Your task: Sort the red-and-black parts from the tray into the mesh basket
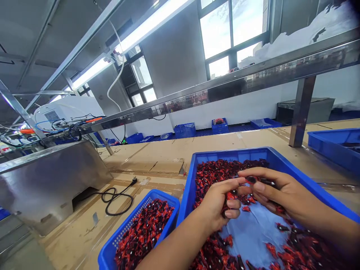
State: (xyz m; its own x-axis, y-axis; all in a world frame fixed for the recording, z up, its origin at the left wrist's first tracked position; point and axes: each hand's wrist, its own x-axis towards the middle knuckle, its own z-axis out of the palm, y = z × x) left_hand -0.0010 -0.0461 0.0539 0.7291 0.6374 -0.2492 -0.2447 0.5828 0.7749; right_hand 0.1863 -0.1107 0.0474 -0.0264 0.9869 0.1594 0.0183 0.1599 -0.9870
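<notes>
Both hands are raised over a large blue tray [184, 202] that holds many small red and black parts [216, 172]. My left hand [223, 204] is curled, with several red and black parts in its palm and its index finger reaching toward the other hand. My right hand [277, 191] pinches a small dark part [251, 180] between thumb and fingers, near the left fingertips. Between the heaps, the tray's pale blue bottom [253, 228] shows. A smaller blue basket [108, 249] full of similar parts stands to the left of the tray.
Brown cardboard covers the table [157, 150]. A black cable [119, 213] with a plug lies left of the basket, beside a metal housing [56, 183]. A metal shelf rail [180, 103] crosses above the table, its post [302, 112] behind the tray. Another blue tray [323, 144] stands at the right.
</notes>
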